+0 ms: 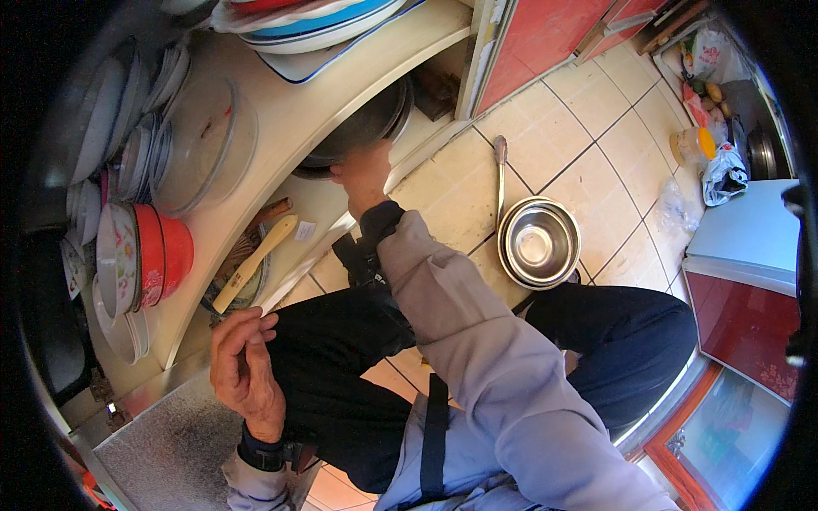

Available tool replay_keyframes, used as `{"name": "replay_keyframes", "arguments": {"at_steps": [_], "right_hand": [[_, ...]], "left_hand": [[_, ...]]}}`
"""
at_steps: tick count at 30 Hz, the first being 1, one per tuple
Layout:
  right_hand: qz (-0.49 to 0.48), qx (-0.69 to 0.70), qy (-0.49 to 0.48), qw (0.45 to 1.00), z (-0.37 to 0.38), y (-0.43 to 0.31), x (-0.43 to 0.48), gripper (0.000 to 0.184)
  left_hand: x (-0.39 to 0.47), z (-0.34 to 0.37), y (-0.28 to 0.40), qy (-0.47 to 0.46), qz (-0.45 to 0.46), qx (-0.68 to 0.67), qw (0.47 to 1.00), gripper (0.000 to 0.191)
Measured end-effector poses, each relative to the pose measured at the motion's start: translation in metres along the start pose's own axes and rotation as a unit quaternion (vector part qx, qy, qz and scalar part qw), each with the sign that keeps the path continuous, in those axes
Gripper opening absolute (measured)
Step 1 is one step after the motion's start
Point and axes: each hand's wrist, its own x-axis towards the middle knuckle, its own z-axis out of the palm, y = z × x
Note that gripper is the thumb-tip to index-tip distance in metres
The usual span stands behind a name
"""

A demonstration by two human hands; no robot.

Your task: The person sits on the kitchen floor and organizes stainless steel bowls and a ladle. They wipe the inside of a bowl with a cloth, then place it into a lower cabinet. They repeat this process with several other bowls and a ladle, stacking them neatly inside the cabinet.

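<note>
My right hand (365, 177) reaches into the lower compartment of a cream cabinet, at the rim of a dark round pan (358, 131). Its fingers are blurred and partly hidden, so their hold on the rim is unclear. Below it, my left hand (248, 373) is loosely curled, fingertips at the cabinet's front lower edge, with nothing visible in it. Close to those fingertips, a wooden-handled utensil (255, 263) lies across a patterned bowl (261, 281). Nested stainless steel bowls (537, 241) sit on the tiled floor in front of me, beside a long metal utensil handle (500, 175).
The curved upper shelf (307, 121) holds a clear glass bowl (204, 147), red bowls (169, 255) and stacked plates (332, 25) above my right hand. A red cabinet door (537, 45) stands beyond. Along the right are a yellow-lidded jar (693, 145), plastic bags (725, 174) and a white-topped appliance (744, 220).
</note>
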Motion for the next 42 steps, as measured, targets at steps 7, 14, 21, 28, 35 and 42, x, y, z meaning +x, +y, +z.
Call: {"name": "replay_keyframes", "arguments": {"at_steps": [7, 14, 21, 28, 35, 42], "right_hand": [[0.027, 0.118, -0.046, 0.992, -0.008, -0.022, -0.012, 0.021], [0.08, 0.015, -0.127, 0.989, -0.025, -0.03, -0.014, 0.019], [0.211, -0.03, -0.255, 0.943, -0.135, -0.017, -0.086, 0.041], [0.271, 0.009, -0.021, 0.962, -0.29, -0.002, -0.134, 0.064], [0.182, 0.111, 0.272, 0.938, -0.374, 0.01, -0.103, 0.067], [0.138, 0.234, 0.304, 0.913, -0.4, 0.003, -0.072, 0.045]], "left_hand": [[0.001, 0.001, 0.003, 0.003, 0.003, -0.011, 1.0, 0.014], [0.002, 0.003, 0.008, 0.007, -0.017, 0.019, 1.0, 0.014], [0.004, 0.007, 0.002, -0.021, 0.031, 0.022, 0.999, 0.016], [0.002, 0.014, 0.01, -0.026, 0.029, -0.021, 0.999, 0.015], [0.005, 0.021, 0.018, -0.037, 0.026, -0.006, 0.999, 0.015], [0.009, 0.026, 0.019, -0.045, 0.028, 0.011, 0.999, 0.015]]}}
